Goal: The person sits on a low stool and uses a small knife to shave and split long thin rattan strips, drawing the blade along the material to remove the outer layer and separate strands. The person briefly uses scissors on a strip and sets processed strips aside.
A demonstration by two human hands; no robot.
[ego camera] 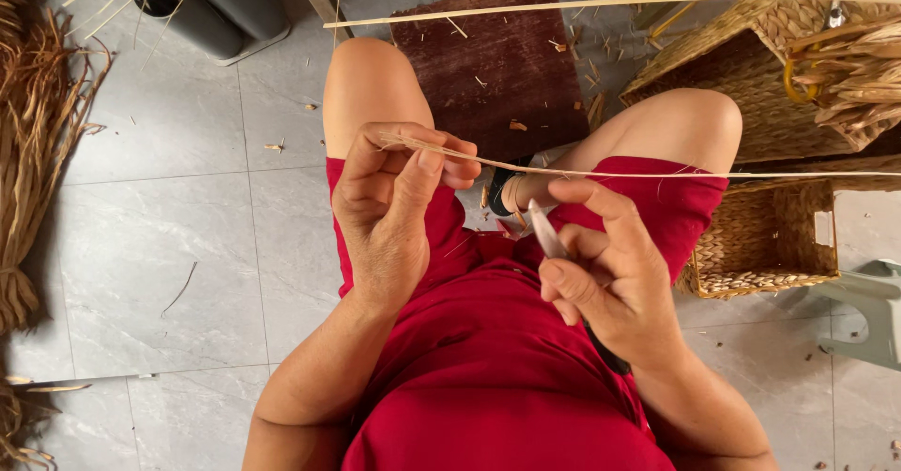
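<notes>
My left hand (389,199) pinches the near end of a long thin pale cane strip (713,174) between thumb and fingers, above my lap. The strip runs off to the right edge of the view. My right hand (601,265) grips a small knife (545,232), blade pointing up towards the strip, with the index finger raised just under the strip. Both hands sit over my red shorts (488,340), knees spread.
A dark wooden board (493,58) lies on the grey tiled floor between my knees. Woven baskets (765,236) stand at the right, one larger (751,86) behind. Dried straw bundles (28,152) lie at the left. Another long cane (601,4) crosses the top. A grey stool (873,311) is at the right edge.
</notes>
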